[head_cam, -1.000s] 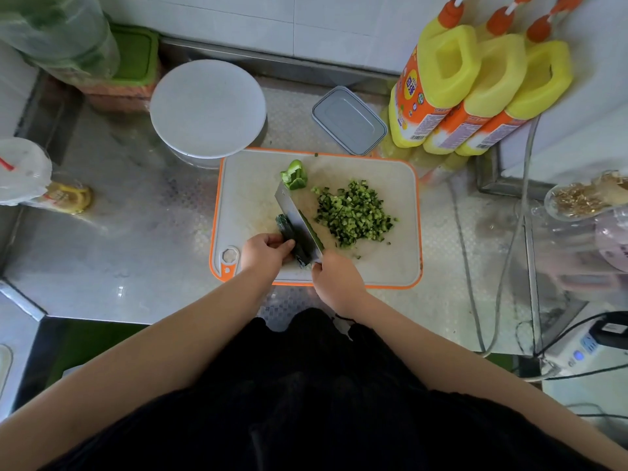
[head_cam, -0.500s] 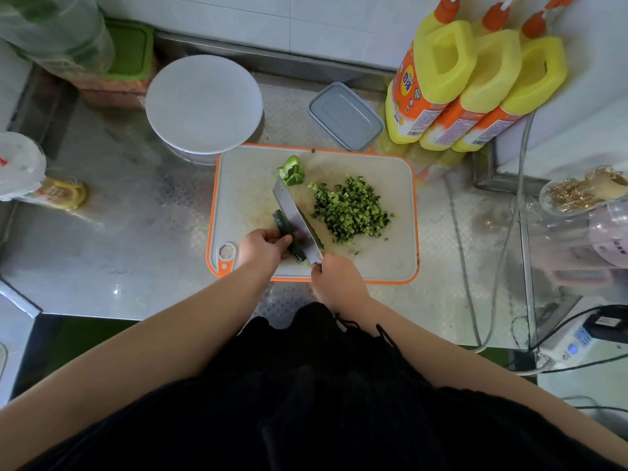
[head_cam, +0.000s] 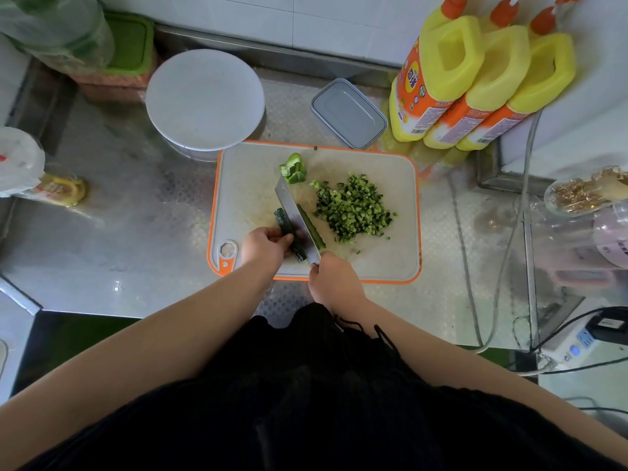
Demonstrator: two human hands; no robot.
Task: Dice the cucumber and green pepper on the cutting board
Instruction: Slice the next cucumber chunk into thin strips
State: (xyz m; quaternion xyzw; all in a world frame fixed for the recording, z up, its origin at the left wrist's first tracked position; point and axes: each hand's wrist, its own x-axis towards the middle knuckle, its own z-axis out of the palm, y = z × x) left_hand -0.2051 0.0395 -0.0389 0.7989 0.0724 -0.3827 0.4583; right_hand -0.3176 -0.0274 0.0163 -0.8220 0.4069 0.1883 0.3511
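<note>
Head view: the left hand (head_cam: pixel 263 245) curls its fingers (head_cam: pixel 282 239) on the cucumber (head_cam: pixel 285 226); the right hand (head_cam: pixel 334 277) grips the knife (head_cam: pixel 297 220) handle. A cut strip (head_cam: pixel 311 226) lies right of the blade. Diced pile (head_cam: pixel 353 207) sits beyond the right fingers, green pepper (head_cam: pixel 293 168) past the blade tip. Bare cutting board (head_cam: pixel 384 253) stretches rightward to its orange edge. Compared with earlier, hands and blade look barely moved.

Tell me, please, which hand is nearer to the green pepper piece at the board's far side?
Left. The left hand holds the cucumber almost straight below the green pepper piece; the right hand grips the knife at the board's near edge, farther away.
</note>
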